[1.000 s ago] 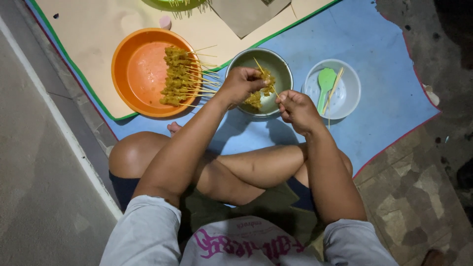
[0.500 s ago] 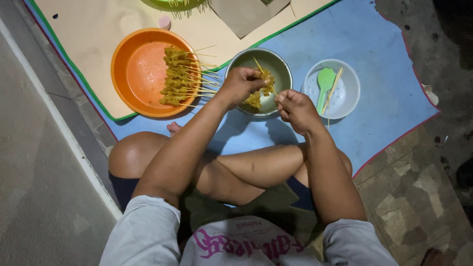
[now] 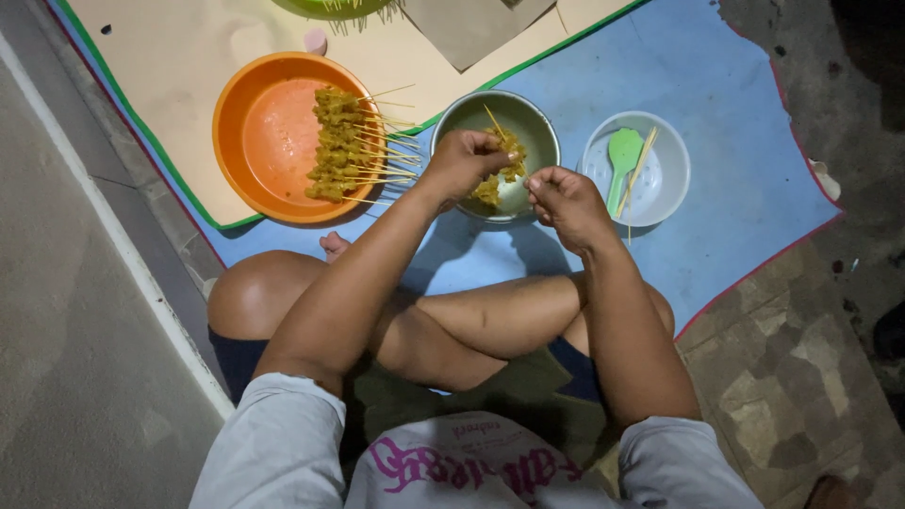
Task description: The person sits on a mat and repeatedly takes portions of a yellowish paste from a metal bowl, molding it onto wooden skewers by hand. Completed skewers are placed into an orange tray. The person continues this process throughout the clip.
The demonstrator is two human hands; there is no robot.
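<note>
Skewers of yellow marinated meat (image 3: 344,155) lie stacked in an orange bowl (image 3: 247,141) at upper left, sticks pointing right for easy pickup. At centre, a metal bowl (image 3: 462,111) holds loose meat pieces (image 3: 488,191); the left hand (image 3: 464,162) pinches a stick with meat over it, the right hand (image 3: 564,198) curls closed just beside its rim, apparently pinching something small. Right, a pale bowl (image 3: 665,184) holds a green spoon (image 3: 620,160), with bare blue mat (image 3: 716,85) beyond

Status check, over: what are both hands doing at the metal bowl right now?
Left hand pinching a skewer over the metal bowl. Right hand closed at the bowl's rim, grip contents unclear. Finished skewers in orange bowl. Nothing blocking.
</note>
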